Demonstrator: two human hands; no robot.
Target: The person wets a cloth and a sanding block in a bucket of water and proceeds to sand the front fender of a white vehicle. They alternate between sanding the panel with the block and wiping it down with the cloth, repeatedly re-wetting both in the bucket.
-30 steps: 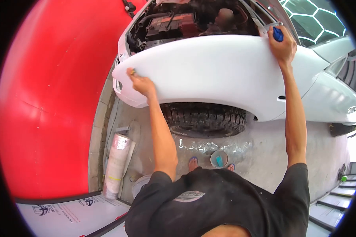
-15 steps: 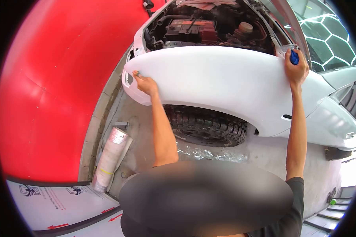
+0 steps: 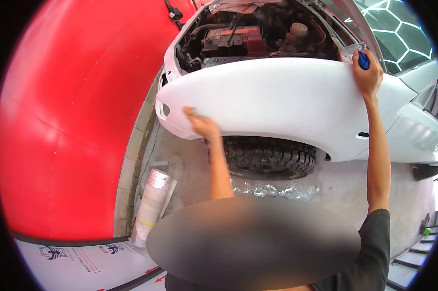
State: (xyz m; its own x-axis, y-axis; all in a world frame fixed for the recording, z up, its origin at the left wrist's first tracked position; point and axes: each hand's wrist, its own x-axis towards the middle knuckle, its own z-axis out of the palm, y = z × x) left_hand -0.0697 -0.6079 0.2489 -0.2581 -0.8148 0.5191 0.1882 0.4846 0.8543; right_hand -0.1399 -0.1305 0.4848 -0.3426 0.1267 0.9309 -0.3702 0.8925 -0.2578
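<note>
A white front fender (image 3: 277, 97) stretches across the middle of the view above a black tire (image 3: 272, 157). Low on its front end is my left hand (image 3: 204, 126), smeared by motion, its fingers closed around a small yellow-green piece (image 3: 191, 111) whose kind I cannot tell. At the fender's upper rear corner, by the windshield, my right hand (image 3: 369, 77) is wrapped round a crumpled-looking blue thing (image 3: 363, 60). Part of that blue thing is hidden by the fingers.
Behind the fender lies the open engine bay with a battery (image 3: 231, 40) and a reservoir cap (image 3: 299, 30). A wrapped roll (image 3: 153, 203) rests on the floor at left, beside a red panel (image 3: 78, 121). Crinkled clear film (image 3: 277, 189) lies below the tire.
My left hand has slid rightward and down along the fender, away from its front tip. My right hand stays at the rear corner with the blue thing. The whole view has shifted slightly.
</note>
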